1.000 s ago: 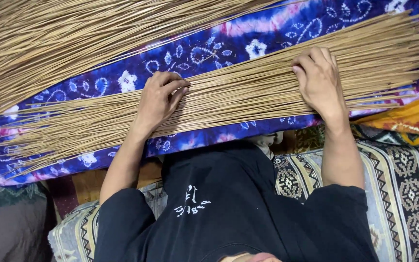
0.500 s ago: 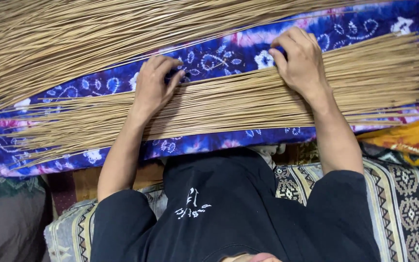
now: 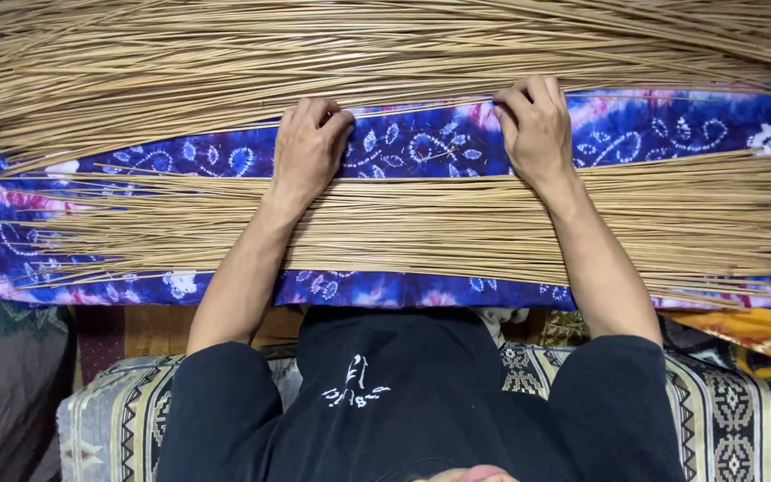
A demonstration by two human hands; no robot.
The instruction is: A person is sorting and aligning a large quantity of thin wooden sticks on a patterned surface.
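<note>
A big far heap of thin tan sticks point(image 3: 385, 54) lies across the top of the view. A flatter near layer of the same sticks point(image 3: 421, 223) rests on a blue and purple patterned cloth point(image 3: 421, 147). My left hand point(image 3: 310, 143) and my right hand point(image 3: 535, 125) reach over the near layer. Both have their fingers curled onto the near edge of the far heap, hooking a few sticks there. My forearms cross above the near layer.
A patterned woven cushion point(image 3: 742, 411) lies under me at the bottom. An orange cloth point(image 3: 760, 330) shows at the lower right and dark fabric point(image 3: 2, 393) at the lower left. Stick ends run past both side edges of the view.
Both hands have left the near layer of sticks and moved away from me across the cloth to the edge of the far heap, where the fingers have curled.
</note>
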